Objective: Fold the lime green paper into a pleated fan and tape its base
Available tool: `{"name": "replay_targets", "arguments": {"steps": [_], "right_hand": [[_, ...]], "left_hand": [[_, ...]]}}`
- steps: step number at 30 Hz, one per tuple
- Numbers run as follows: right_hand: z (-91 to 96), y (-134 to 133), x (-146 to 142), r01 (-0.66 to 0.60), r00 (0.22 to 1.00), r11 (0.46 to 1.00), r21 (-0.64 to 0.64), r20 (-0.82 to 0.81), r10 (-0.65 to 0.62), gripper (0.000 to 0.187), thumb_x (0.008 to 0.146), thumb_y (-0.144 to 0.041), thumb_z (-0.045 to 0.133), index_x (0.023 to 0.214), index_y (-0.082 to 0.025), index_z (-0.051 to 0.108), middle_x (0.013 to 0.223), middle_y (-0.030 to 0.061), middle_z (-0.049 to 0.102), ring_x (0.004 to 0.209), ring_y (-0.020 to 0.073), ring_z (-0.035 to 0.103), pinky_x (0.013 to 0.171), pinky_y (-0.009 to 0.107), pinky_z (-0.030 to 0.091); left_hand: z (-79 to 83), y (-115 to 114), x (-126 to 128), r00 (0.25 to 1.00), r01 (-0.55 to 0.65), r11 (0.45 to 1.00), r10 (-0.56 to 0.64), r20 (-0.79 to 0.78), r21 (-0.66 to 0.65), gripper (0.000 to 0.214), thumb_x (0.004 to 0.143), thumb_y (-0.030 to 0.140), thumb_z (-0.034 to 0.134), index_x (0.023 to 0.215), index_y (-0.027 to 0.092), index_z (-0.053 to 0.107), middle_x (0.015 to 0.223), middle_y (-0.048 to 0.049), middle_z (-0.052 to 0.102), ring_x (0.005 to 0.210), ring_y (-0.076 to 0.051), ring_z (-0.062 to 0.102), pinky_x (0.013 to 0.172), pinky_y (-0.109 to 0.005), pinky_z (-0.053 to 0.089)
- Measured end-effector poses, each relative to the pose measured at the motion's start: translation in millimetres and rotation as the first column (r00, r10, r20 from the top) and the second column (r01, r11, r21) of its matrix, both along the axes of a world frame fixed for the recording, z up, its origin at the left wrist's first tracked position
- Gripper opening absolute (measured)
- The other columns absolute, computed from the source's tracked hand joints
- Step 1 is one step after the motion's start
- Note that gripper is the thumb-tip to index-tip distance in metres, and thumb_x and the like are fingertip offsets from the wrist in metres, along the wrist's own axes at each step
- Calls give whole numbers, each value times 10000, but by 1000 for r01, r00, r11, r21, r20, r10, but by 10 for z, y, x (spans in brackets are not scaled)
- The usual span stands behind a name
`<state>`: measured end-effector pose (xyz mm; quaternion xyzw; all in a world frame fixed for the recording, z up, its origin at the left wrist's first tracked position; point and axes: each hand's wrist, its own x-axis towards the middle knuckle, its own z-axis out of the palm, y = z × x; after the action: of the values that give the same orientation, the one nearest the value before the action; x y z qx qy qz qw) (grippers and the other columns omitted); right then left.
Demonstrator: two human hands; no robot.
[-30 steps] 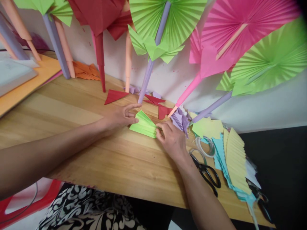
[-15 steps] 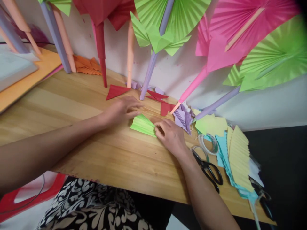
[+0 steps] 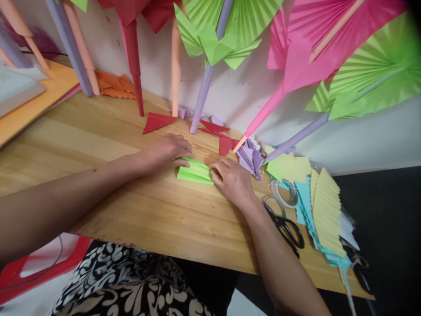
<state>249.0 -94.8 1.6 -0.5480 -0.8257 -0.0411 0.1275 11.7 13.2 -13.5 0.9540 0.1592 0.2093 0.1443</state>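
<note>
A small sheet of pleated green paper (image 3: 196, 172) lies on the wooden table (image 3: 158, 210) between my hands. My left hand (image 3: 166, 152) is at its left end, fingers curled with thumb and fingertips on the upper left edge. At the right end, my right hand (image 3: 230, 176) pinches the paper between thumb and fingers. Just beyond my hands lie folded red paper pieces (image 3: 158, 122) and purple paper scraps (image 3: 250, 159).
Paper fans on rolled sticks, among them a green fan (image 3: 213, 41) and a pink fan (image 3: 299, 66), lean on the wall. To the right are scissors (image 3: 285, 230), a tape roll (image 3: 285, 194) and pleated yellow paper (image 3: 325, 210). Orange sheets (image 3: 62, 90) lie at the left.
My left hand has come down onto the left end of the green paper, its fingers closing there. The right hand keeps its pinch. The view has shifted slightly.
</note>
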Motion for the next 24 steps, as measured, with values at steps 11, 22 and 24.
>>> {"name": "replay_targets", "arguments": {"steps": [11, 22, 24], "right_hand": [[145, -141, 7, -4, 998, 997, -72, -65, -1, 102, 877, -149, 590, 872, -210, 673, 861, 27, 704, 786, 176, 633, 671, 288, 405], [29, -72, -8, -12, 1000, 998, -67, -23, 10, 141, 909, -181, 545, 861, -195, 677, 863, 59, 706, 785, 191, 620, 671, 304, 408], [34, -73, -8, -10, 1000, 997, -75, -18, 8, 145, 912, -181, 544, 857, -192, 678, 863, 61, 706, 785, 191, 624, 670, 303, 409]], "left_hand": [[151, -161, 32, 999, 53, 998, -53, -1, 18, 209, 955, 316, 591, 949, 168, 739, 962, -79, 733, 902, -231, 615, 812, -354, 403], [112, -180, 46, 990, 23, 995, -9, -141, 95, 199, 959, 289, 560, 939, 169, 718, 941, -84, 699, 912, -232, 571, 835, -359, 365], [126, -200, 48, 987, 34, 991, -13, -157, 132, 198, 961, 281, 555, 928, 171, 716, 933, -84, 696, 893, -235, 559, 829, -369, 358]]}}
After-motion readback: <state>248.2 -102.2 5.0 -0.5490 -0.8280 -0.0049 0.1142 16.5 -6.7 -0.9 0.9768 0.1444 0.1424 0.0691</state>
